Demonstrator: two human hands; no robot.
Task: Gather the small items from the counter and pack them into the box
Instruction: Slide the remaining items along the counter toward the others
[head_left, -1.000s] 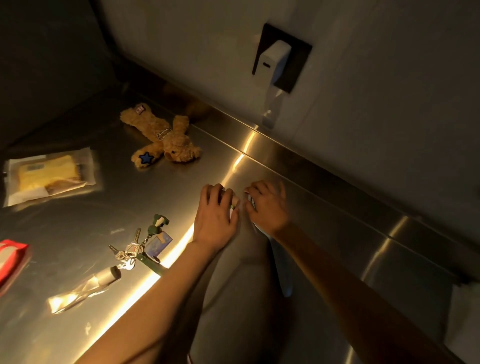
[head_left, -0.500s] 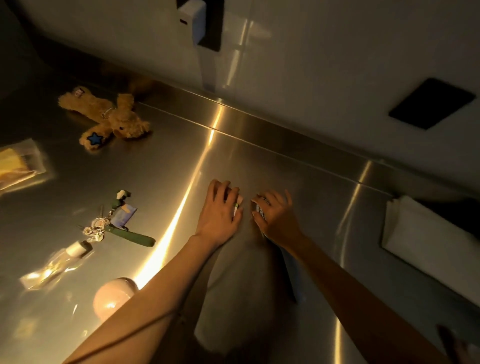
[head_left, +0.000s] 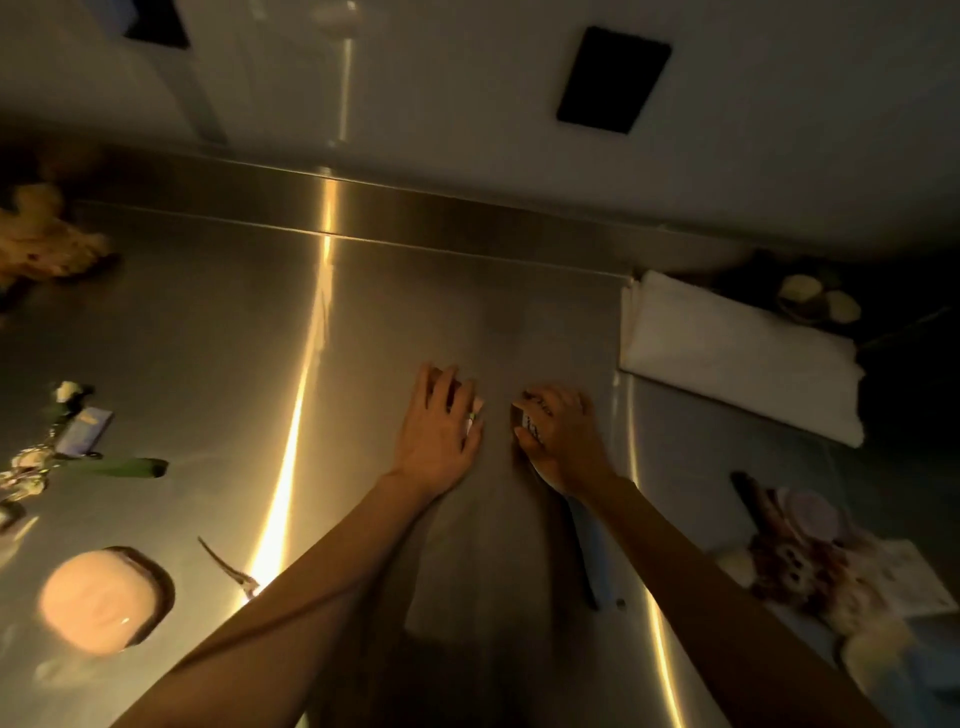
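My left hand (head_left: 441, 431) lies palm down on the steel counter (head_left: 311, 322), fingers curled over a small pale item (head_left: 475, 413). Just to its right, my right hand (head_left: 563, 441) is curled around a small patterned item (head_left: 530, 423). The two hands nearly touch. Under my right forearm runs the dark blue edge of what seems to be the box (head_left: 589, 556), with a brown plush toy (head_left: 795, 561) and a card (head_left: 904, 577) inside. On the left lie a keyring (head_left: 78, 436), a round pink case (head_left: 98, 597), a thin clip (head_left: 228, 569) and a tan teddy (head_left: 47, 244).
A folded white cloth (head_left: 737, 358) rests at the back right, past the counter's end. A raised steel lip (head_left: 415, 208) and a wall with a dark panel (head_left: 613, 78) close off the back. The light is dim and the edges are blurred.
The view has swung to the right, bringing the blue box and white cloth into sight and pushing the teddy to the left edge. My hands stay together on the counter.
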